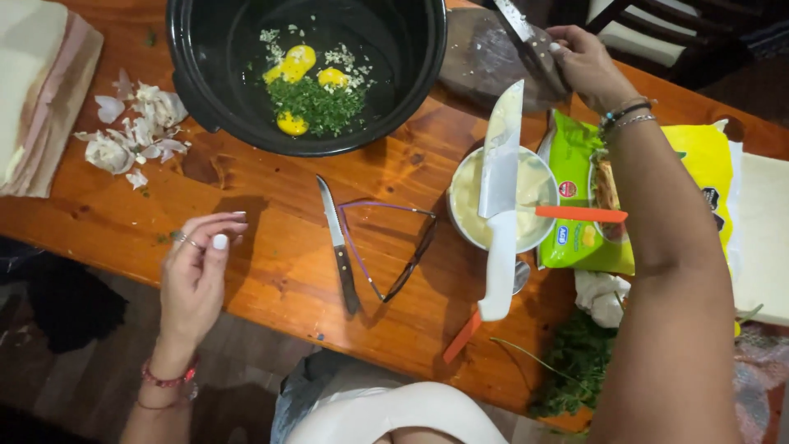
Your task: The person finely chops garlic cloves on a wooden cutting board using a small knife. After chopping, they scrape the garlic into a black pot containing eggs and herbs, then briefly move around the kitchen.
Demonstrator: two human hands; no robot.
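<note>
While the right hand (585, 64) grips a knife (530, 39) over the cutting board (481, 57) at upper right, fingers closed round its handle. Left hand (196, 275), lower left, hovers at the table (279, 271) edge, fingers loosely curled, holding nothing. Black bowl (403, 74) holds egg yolks (297, 62) and herbs.

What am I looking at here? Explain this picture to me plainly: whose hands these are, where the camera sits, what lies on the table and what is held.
There is no machine here. The one picture comes from a camera worn on a person's head, looking down at their own two bare hands over a wooden table.

The right hand reaches far across and grips a dark-handled tool whose kind is unclear. The left hand holds nothing; its fingers are loosely curled near the table edge.

On the table: a black bowl with egg yolks and chopped herbs, garlic skins, a small knife, glasses, and a white-handled knife resting across a bowl of pale cream.
</note>
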